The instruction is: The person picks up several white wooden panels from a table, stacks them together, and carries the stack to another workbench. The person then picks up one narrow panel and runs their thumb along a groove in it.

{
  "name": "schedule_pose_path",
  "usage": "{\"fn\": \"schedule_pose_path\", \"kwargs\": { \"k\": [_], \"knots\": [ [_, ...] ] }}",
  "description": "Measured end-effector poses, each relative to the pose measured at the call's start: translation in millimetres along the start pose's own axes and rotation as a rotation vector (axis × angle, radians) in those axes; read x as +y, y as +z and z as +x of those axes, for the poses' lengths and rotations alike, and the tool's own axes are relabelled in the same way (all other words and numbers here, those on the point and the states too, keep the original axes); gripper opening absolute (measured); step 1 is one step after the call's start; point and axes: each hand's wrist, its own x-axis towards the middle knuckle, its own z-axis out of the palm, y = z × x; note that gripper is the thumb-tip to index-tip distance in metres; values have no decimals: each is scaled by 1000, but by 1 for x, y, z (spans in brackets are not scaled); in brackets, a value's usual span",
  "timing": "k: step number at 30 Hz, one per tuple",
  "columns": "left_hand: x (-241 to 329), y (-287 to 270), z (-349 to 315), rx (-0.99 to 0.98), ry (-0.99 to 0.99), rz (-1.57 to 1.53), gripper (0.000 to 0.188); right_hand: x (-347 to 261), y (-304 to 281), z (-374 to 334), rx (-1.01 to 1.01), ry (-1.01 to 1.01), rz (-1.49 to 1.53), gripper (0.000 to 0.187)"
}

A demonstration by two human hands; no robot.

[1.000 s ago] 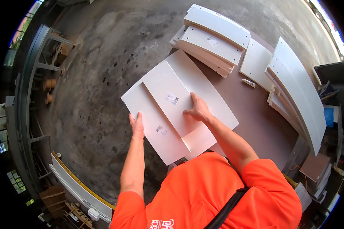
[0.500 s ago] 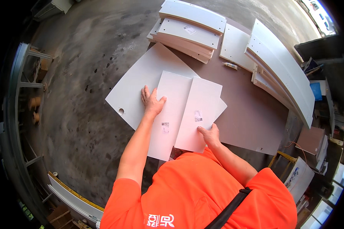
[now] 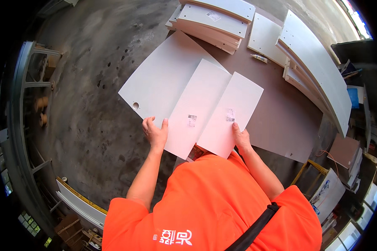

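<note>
A brown surface [image 3: 280, 121] spreads beneath everything, with a stack of curved white panels [image 3: 318, 75] at its right and a smaller stack of drilled boards [image 3: 213, 26] at its far end. The large white panel [image 3: 155, 83] lies turned at an angle, its left corner showing against the concrete floor [image 3: 88, 125]; a push there might tip it if that corner overhangs. On it rest the left board [image 3: 203, 92] and right board [image 3: 241, 94], staggered lengthwise, near ends close to the person's orange shirt [image 3: 222, 201]. The right hand [image 3: 242, 138] grips the right board's outer edge, thumb on top; the left hand [image 3: 156, 134] is at the left board's outer edge, fingers apart, and whether it bears any weight cannot be told. Uneven pulling could make the boards slide apart, scuff the panel or drop a near end. A small glue tube [image 3: 259, 58] lies beyond, apart from them.
</note>
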Motion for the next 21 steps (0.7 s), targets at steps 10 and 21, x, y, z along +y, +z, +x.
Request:
{"fn": "schedule_pose_path", "kwargs": {
  "k": [10,21],
  "knots": [
    [-25,-34,-18,-110,-606,-990,49,-31,41,-15,-98,8,18,64],
    [-102,-48,179,-131,-460,-897,44,-63,193,35,-153,57,53,58]
  ]
}}
